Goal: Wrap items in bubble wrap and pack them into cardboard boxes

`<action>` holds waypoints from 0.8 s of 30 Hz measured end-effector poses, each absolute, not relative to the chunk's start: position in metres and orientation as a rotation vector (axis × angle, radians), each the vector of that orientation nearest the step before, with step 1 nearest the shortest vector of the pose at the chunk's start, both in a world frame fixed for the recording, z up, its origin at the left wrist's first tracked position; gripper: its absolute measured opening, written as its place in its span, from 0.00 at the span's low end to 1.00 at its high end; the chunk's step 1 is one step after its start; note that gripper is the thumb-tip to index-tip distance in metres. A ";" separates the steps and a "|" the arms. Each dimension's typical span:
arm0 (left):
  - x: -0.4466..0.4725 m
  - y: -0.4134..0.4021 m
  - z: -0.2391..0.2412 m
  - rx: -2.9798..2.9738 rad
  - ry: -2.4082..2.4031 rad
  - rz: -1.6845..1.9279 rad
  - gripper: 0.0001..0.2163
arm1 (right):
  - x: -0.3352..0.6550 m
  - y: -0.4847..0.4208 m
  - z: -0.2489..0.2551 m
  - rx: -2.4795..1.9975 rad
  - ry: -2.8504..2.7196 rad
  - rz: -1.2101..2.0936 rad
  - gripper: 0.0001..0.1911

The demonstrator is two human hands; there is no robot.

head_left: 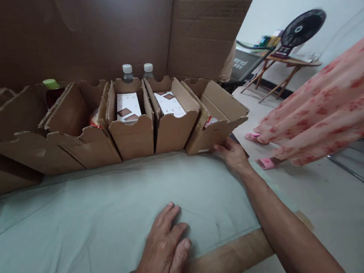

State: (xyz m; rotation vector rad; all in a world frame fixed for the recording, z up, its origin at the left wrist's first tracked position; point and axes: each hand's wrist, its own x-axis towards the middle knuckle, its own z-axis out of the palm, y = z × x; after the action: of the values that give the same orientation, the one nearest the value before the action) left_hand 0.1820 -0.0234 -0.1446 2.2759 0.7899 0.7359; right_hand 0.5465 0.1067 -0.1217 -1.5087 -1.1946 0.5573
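At the right end of a row of open-topped cardboard boxes, my right hand (235,154) grips the lower front corner of the last cardboard box (216,134). Its thumb lies along the front bottom edge, and the other fingers are partly hidden round the side. That box leans outward to the right and has a small red and white item inside. Nearer to me, my left hand (163,246) is over the pale green cloth (95,216), fingers apart and holding nothing. Two neighbouring boxes contain white boxes with brown patches (128,105).
A tall cardboard panel (107,31) rises behind the row, with two white-capped bottles (128,72) before it. A wooden strip (231,255) edges the table. Off to the right stand a person in a pink patterned garment (335,97) and a black fan (303,28) on a wooden stand.
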 end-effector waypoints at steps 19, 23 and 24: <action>0.177 -0.029 -0.144 2.272 0.810 0.683 0.19 | 0.433 0.090 -0.008 -1.880 -1.725 -0.107 0.30; 0.177 -0.022 -0.145 2.105 0.876 0.799 0.20 | 0.400 0.138 0.013 -1.856 -1.866 -0.167 0.23; 0.177 -0.018 -0.145 2.052 0.905 0.837 0.19 | 0.398 0.142 0.014 -1.860 -1.869 -0.167 0.17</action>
State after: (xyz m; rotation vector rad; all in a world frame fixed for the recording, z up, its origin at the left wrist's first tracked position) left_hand 0.1771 -0.0182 -0.1447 2.0516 0.9054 0.8375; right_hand 0.3976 0.1424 0.0140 -1.8603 -1.8688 -0.1670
